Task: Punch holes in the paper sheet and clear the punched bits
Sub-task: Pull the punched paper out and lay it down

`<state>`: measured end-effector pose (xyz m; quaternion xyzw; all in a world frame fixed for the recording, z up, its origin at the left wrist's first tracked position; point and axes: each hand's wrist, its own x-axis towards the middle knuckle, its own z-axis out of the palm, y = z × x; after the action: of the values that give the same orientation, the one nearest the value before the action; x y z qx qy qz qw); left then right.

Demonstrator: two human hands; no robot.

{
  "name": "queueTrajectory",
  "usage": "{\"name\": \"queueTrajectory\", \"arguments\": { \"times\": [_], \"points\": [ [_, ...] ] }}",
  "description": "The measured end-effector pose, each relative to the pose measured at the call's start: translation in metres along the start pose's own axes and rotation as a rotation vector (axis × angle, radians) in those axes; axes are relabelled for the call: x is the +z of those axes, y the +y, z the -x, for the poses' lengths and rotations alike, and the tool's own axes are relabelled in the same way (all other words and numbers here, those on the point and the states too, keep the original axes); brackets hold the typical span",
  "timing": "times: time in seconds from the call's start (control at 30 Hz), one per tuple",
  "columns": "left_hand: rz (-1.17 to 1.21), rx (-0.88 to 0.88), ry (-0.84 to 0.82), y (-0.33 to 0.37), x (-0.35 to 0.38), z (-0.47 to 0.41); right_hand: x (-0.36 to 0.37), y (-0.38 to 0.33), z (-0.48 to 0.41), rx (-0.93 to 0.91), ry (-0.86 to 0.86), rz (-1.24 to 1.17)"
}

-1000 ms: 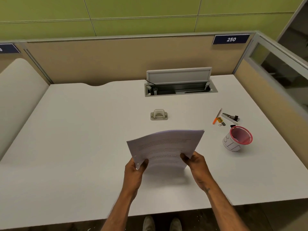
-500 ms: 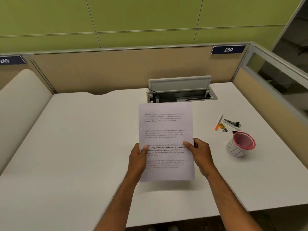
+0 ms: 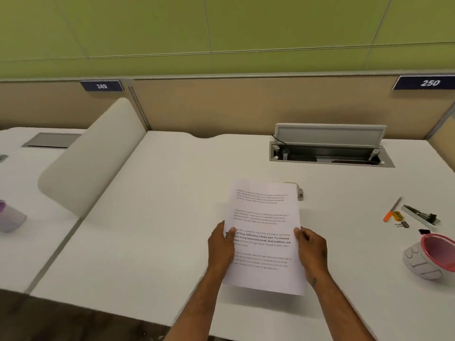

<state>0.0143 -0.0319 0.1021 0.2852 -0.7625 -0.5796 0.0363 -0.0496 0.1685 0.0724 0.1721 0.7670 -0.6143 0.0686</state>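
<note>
I hold a printed white paper sheet upright-facing above the white desk, text toward me. My left hand grips its left edge and my right hand grips its right edge, both at mid-height. The small grey hole punch sits on the desk behind the sheet; only its right end peeks past the sheet's top right corner.
A pink-rimmed white cup lies tilted at the right. Beyond it are an orange pen, a stapler-like tool and small clips. An open cable hatch is at the back. A rounded divider separates the left desk.
The sheet went from a sideways tilted hold to upright with text facing me. My view has swung left, so everything on the desk shifted right in frame.
</note>
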Motion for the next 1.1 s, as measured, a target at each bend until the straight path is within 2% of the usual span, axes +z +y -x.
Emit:
{"name": "queueTrajectory", "arguments": {
  "times": [0.37, 0.7, 0.87, 1.1],
  "points": [
    [-0.14, -0.087, 0.131, -0.064, -0.168, -0.056, 0.183, -0.005, 0.039, 0.111, -0.224, 0.065],
    [-0.202, -0.155, 0.108, -0.12, -0.252, -0.134, 0.304, -0.005, 0.068, 0.148, -0.096, 0.166],
    [-0.289, -0.171, 0.116, -0.134, -0.267, -0.154, 0.328, -0.009, 0.075, 0.108, -0.003, 0.257],
    [-0.385, -0.191, 0.109, -0.137, -0.272, -0.164, 0.341, -0.007, 0.072, 0.089, 0.02, 0.344]
  ]
}}
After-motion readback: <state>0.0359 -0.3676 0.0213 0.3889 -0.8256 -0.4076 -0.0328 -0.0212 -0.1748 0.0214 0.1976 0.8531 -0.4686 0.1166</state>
